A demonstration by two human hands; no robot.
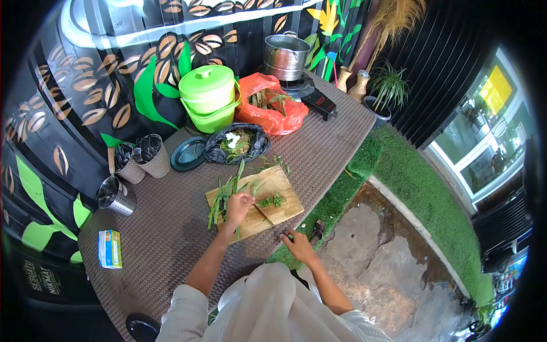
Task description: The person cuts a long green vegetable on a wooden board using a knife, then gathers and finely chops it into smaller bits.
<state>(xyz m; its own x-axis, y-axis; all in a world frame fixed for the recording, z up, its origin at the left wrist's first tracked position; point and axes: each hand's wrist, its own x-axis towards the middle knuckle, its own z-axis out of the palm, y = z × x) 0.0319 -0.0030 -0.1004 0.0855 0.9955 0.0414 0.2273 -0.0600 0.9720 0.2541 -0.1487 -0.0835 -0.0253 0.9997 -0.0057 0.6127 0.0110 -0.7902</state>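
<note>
My left hand (238,208) is over the wooden cutting board (278,181), its fingers pinched together on a thin green leaf (256,186) that looks blurred. Beside that hand, a bunch of long green leaves (221,199) lies across the board's left side. Chopped green pieces (272,201) form a small pile toward the right of the board. My right hand (298,247), at the table's front edge, is closed around the dark handle of a knife (265,215). Its blade lies low over the board, pointing toward my left fingers, and is hard to make out.
Behind the board stand a black plastic bag (255,137) of greens, a dark round plate (188,154), a red plastic bag (280,122), a lime-green lidded container (208,94) and a metal pot (284,60) on a stove (318,102). Utensil cups (151,157) and a packet (110,249) sit left.
</note>
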